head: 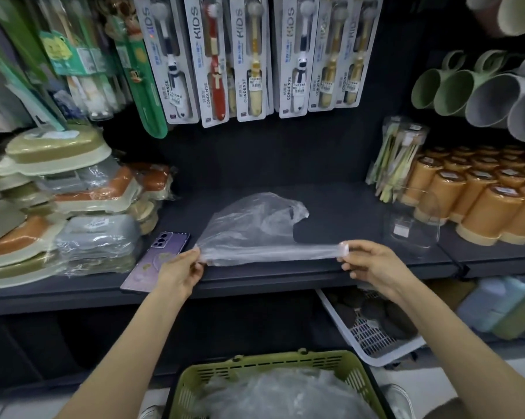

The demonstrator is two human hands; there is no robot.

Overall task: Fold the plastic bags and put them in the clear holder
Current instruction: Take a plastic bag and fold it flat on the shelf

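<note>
Head view: a plastic bag (255,225) is stretched crosswise, its ends pinched by the left hand (181,272) and right hand (370,263); the clear holder (412,225) is seen nearer the right.

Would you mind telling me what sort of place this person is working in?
Most likely a household-goods shop: packaged kids' toothbrushes with price stickers hang above the shelf, identical orange cups stand in rows on it, and a green basket sits below.
</note>
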